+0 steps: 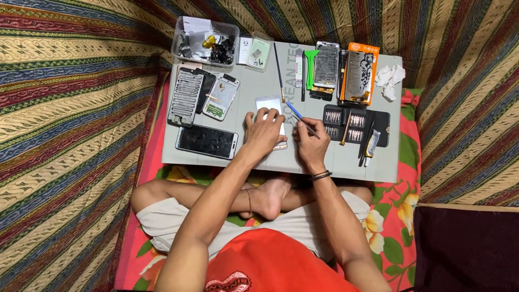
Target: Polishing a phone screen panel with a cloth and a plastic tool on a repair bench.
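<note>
The left hand (263,131) presses flat on the phone (270,108) at the board's (281,162) middle, its long axis toward the far edge; the right hand (310,141), just beside, pinches tweezers (299,118) angled toward it.

phone (268,103) mostly hidden under left hand (263,131); tool tip (blurred) unclear

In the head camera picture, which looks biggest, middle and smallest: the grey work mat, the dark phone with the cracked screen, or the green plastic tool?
Largest to smallest:
1. The grey work mat, by far the biggest; everything lies on it.
2. The dark phone, lying flat at the mat's lower left.
3. The green plastic tool, short and narrow, near the top edge.
</note>
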